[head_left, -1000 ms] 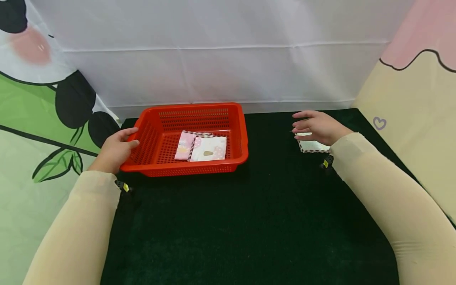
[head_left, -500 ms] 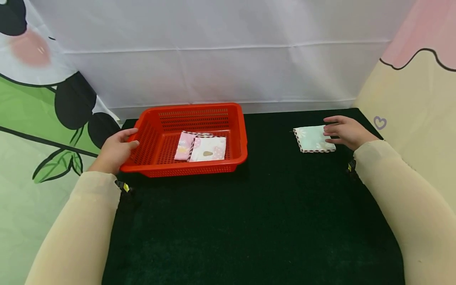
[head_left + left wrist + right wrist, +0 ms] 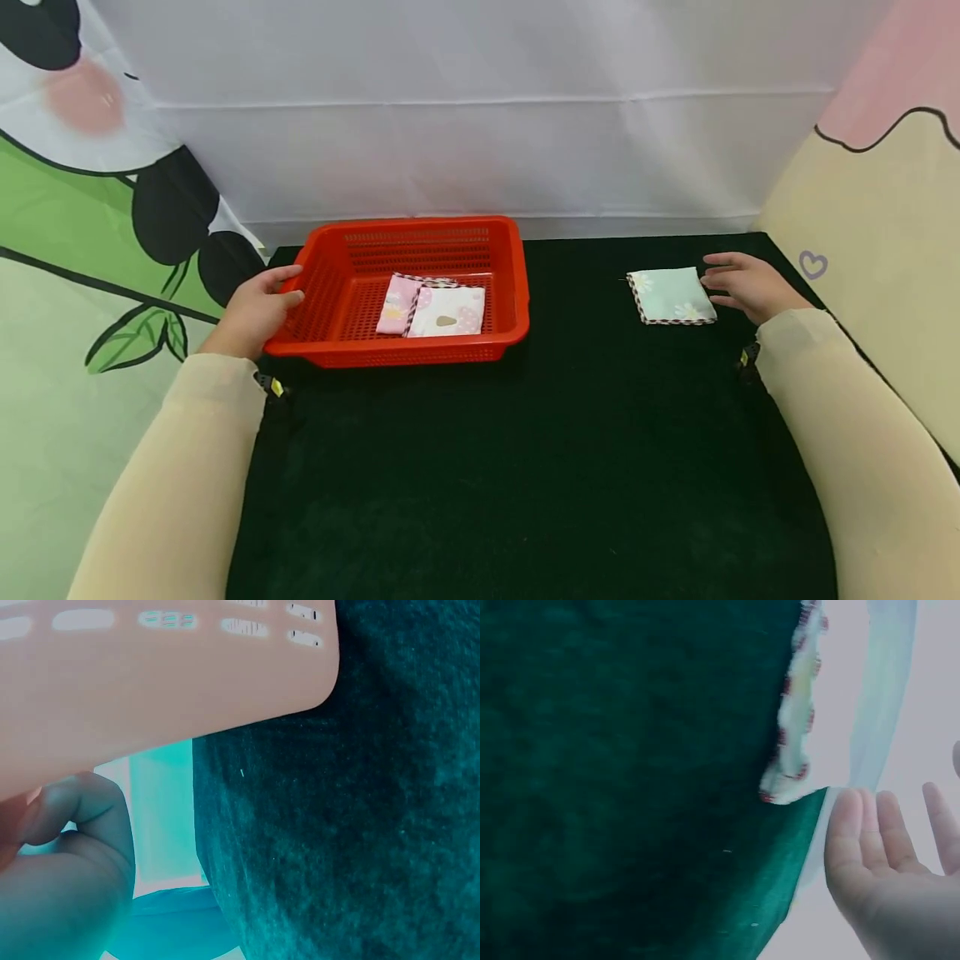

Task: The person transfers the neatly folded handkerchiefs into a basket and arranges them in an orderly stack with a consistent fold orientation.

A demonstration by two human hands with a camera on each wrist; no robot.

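My left hand [image 3: 258, 312] grips the left rim of a red plastic basket [image 3: 405, 354]. The left wrist view shows curled fingers [image 3: 97, 799] at the basket's edge. Inside the basket lie a folded pink cloth [image 3: 396, 307] and a folded white cloth [image 3: 457, 315] with a checked border, the white one overlapping the pink. At the right, a folded pale green cloth [image 3: 671, 296] with white flowers and a checked edge lies flat on the table. My right hand [image 3: 753, 287] is at its right edge, fingers extended and spread, holding nothing.
A dark green cloth [image 3: 525, 467] covers the table. Behind it hangs a white sheet [image 3: 480, 133]. Printed panels stand at both sides, a green one [image 3: 45, 350] at left and a cream and pink one [image 3: 892, 275] at right.
My right hand has moved right, off the pale green cloth, which now shows whole. The left hand stays on the basket. The head view has shifted slightly.
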